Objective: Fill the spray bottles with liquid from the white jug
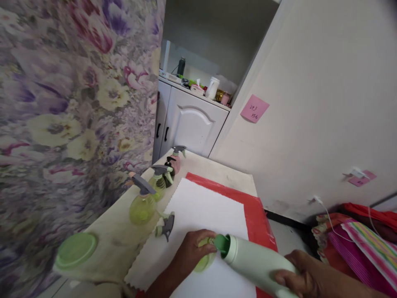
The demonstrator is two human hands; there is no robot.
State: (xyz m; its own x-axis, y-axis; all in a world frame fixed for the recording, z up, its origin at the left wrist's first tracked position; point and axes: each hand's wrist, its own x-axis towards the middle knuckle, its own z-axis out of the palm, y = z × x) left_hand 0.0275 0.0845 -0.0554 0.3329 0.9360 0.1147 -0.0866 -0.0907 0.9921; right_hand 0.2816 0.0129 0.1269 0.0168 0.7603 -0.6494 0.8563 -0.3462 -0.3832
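Observation:
My left hand (198, 245) is closed around the neck of a yellow-green spray bottle (204, 264), which has no spray head on it. In my right hand (305, 271) is a pale green water jug (257, 258), tilted to the left. Its darker green spout (221, 243) is at the bottle's mouth; I cannot make out any water running. A loose grey and green spray head (166, 227) lies on the white sheet (204, 203), left of my left hand. Beyond it, a yellow-green spray bottle (142, 207) with a grey head stands upright.
Behind are another yellow-green spray bottle (159, 185), a black pump bottle (169, 170) and a pink spray bottle (175, 160). A round green lid (76, 250) is at the table's left edge. Red plastic (257, 215) lies under the sheet. Walls stand left and right.

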